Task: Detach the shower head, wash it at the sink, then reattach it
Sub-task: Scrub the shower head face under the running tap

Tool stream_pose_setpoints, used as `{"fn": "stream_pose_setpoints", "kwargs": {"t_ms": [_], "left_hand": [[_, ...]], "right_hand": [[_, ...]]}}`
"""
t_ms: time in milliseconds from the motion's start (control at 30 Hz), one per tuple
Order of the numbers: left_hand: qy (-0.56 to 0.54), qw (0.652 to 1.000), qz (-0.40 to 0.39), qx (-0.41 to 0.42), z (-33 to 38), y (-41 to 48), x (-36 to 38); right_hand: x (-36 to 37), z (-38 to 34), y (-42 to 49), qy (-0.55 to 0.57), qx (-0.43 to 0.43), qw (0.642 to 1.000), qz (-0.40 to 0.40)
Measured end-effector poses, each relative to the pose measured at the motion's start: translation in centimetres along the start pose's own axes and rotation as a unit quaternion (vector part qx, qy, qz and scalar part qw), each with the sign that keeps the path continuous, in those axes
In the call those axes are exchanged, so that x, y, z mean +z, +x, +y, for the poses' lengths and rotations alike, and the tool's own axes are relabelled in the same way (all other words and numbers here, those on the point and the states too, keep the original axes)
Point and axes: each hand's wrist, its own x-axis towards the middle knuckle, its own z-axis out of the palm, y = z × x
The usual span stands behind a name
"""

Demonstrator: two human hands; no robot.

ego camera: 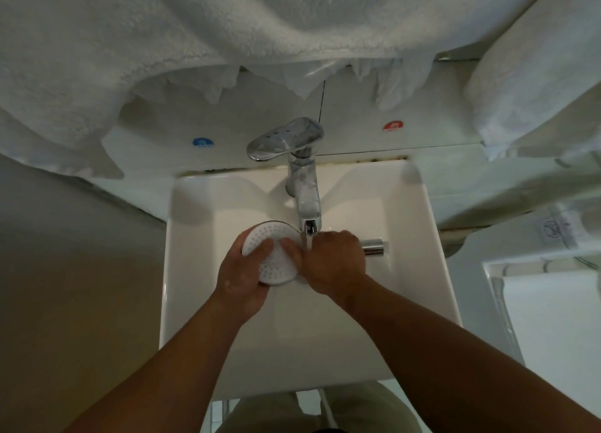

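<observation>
washing step in hand: shower head under the running tap

head view: you hold the shower head (271, 253) over the basin of the sink (195, 270), its white nozzle face turned up toward you. your left hand (242, 278) cups its rim from the near left, the grip clamped on it, with the thumb laid on the face. your right hand (331, 263) is curled over the neck and handle, its grip also clamped on the shower head, its thumb touching the face just beside the left thumb. the handle's chrome end (374, 248) pokes out past the right hand. the tap (304, 185) is running, and the water (307, 242) falls at the right edge of the face, between disc and right hand. a white towel (162, 42) hangs above the sink.

judgement: detaching looks done, washing is under way, and reattaching is not yet done. the next move likely calls for shifting the disc to the right, so that the stream lands on the nozzles, while the thumbs rub across them. wet plastic and chrome can slip, so hold the handle firmly.
</observation>
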Motion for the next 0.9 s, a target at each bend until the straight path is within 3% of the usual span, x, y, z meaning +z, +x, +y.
{"fn": "stream_pose_setpoints", "kwargs": {"t_ms": [100,167,233,300,367,433,500,533,600,633,667,700,733,767,800,833,867,900], "left_hand": [[-0.008,0.999,0.013,-0.037,0.5,0.1,-0.7],[-0.012,0.998,0.051,-0.021,0.4,0.1,-1.4],[-0.006,0.995,0.097,-0.005,0.3,-0.1,-2.0],[0.007,0.992,0.127,0.004,0.3,-0.3,-2.8],[0.036,0.989,0.139,0.016,0.5,-0.5,-3.5],[0.064,0.987,0.149,0.018,0.3,-0.6,-3.8],[0.065,0.986,0.150,0.016,-0.4,-0.9,-3.8],[0.058,0.987,0.148,0.015,-0.7,-1.1,-3.8],[0.038,0.988,0.150,0.019,-1.2,-1.6,-3.7],[0.026,0.988,0.153,0.020,-1.4,-1.9,-3.7],[0.017,0.988,0.154,0.020,-1.6,-2.2,-3.7],[0.012,0.989,0.149,0.018,-1.8,-2.6,-3.4],[0.012,0.990,0.139,0.016,-2.1,-2.9,-3.1],[0.010,0.992,0.129,0.011,-2.6,-3.2,-2.7],[0.006,0.993,0.118,0.001,-2.9,-3.5,-2.4],[0.003,0.994,0.111,-0.010,-3.1,-3.8,-2.2],[0.014,0.994,0.108,-0.017,-3.1,-3.9,-2.2],[0.045,0.993,0.109,-0.019,-3.1,-4.0,-2.4]], "right_hand": [[0.5,-1.3,0.5,-0.035,-0.071,0.997,0.023],[1.6,-1.4,0.3,0.025,-0.084,0.994,0.066],[3.3,-0.2,0.2,0.068,-0.159,0.975,0.139],[3.9,2.1,-0.3,0.029,-0.205,0.965,0.163],[3.9,4.7,-0.6,0.008,-0.165,0.973,0.160],[3.5,5.5,-1.2,0.036,-0.094,0.993,0.061],[3.3,4.6,-1.2,0.182,0.020,0.983,-0.017],[3.2,4.1,-1.0,0.276,0.087,0.957,0.003],[3.0,2.9,-0.5,0.417,0.248,0.869,0.099],[2.9,2.0,-0.3,0.478,0.330,0.803,0.133],[2.9,1.2,-0.2,0.555,0.405,0.712,0.147],[3.0,-0.1,-0.1,0.649,0.455,0.592,0.146],[3.0,-1.6,-0.1,0.736,0.477,0.464,0.124],[2.9,-3.1,-0.2,0.796,0.478,0.360,0.093],[2.8,-4.3,-0.2,0.820,0.483,0.300,0.061],[2.8,-5.1,-0.2,0.826,0.491,0.276,0.039],[2.7,-5.6,-0.1,0.826,0.495,0.268,0.027],[2.7,-5.6,-0.3,0.830,0.480,0.284,0.018]]}}
